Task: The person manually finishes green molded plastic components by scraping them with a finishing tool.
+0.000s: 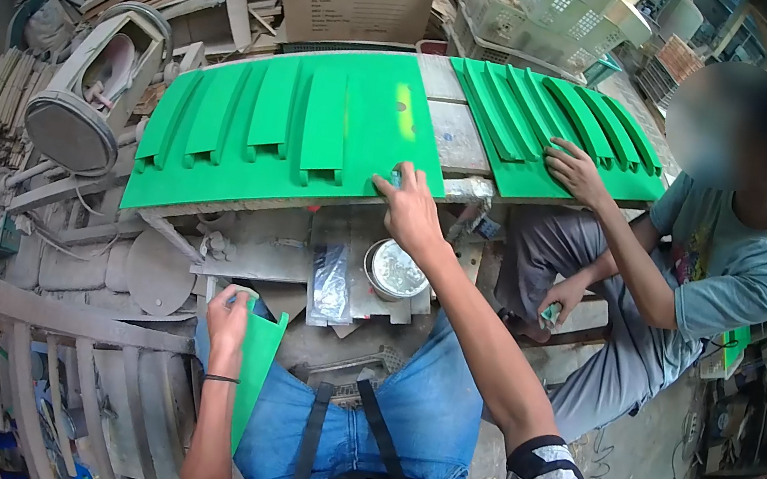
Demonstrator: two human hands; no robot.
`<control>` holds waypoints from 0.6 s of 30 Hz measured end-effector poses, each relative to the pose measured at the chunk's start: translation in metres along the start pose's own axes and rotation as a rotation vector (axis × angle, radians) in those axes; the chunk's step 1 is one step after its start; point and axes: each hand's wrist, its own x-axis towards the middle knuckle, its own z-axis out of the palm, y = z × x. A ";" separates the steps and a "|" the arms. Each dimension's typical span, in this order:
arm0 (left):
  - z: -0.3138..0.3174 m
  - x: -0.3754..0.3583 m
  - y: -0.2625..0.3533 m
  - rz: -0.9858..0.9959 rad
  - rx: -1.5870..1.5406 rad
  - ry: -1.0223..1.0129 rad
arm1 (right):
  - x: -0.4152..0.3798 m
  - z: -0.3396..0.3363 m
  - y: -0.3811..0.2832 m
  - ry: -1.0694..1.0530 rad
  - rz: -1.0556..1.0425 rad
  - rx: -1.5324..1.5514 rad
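My left hand (226, 320) grips the end of a long green painted strip (254, 370), which stands tilted by my left thigh. My right hand (411, 212) is at the front edge of a large green board (374, 147), its fingers pinched around something small and pale that I cannot make out. Several green channel-shaped strips (272, 109) lie side by side on that board. A yellowish patch (406, 113) marks the board's surface beyond my right hand. Below the board's edge stands an open can (396, 272) with whitish stuff in it, near a clear plastic bag (331, 282).
At right a seated co-worker (729, 237) rests one hand (575, 173) on a second green board (516, 175) bearing curved strips. Cardboard boxes (353, 6) and plastic baskets (533, 11) stand behind. A wooden slatted railing (36, 313) and a dusty stool-like frame (78, 127) are at left.
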 end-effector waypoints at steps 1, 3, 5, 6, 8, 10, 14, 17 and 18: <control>-0.001 0.003 -0.007 0.008 -0.082 -0.045 | 0.000 0.001 0.000 -0.008 0.000 0.007; -0.003 -0.001 -0.005 0.011 -0.156 -0.075 | 0.002 0.003 0.009 -0.021 0.037 -0.023; -0.005 0.000 -0.006 0.025 -0.231 -0.109 | 0.009 0.002 0.024 0.007 0.173 -0.120; -0.008 0.002 -0.008 -0.067 -0.287 -0.175 | 0.013 0.002 0.032 0.091 0.253 -0.126; -0.013 0.002 -0.010 -0.156 -0.345 -0.236 | 0.014 -0.003 0.045 0.019 0.320 -0.176; -0.014 0.002 -0.003 -0.331 -0.381 -0.277 | 0.021 -0.011 0.057 0.009 0.368 -0.177; -0.020 -0.009 0.018 -0.390 -0.396 -0.331 | 0.031 -0.016 0.078 -0.136 0.341 -0.166; -0.019 -0.013 0.014 -0.215 -0.611 -0.408 | 0.040 -0.021 0.083 -0.106 0.388 -0.129; -0.017 -0.017 0.025 -0.184 -0.626 -0.407 | 0.047 -0.027 0.080 -0.051 0.425 -0.059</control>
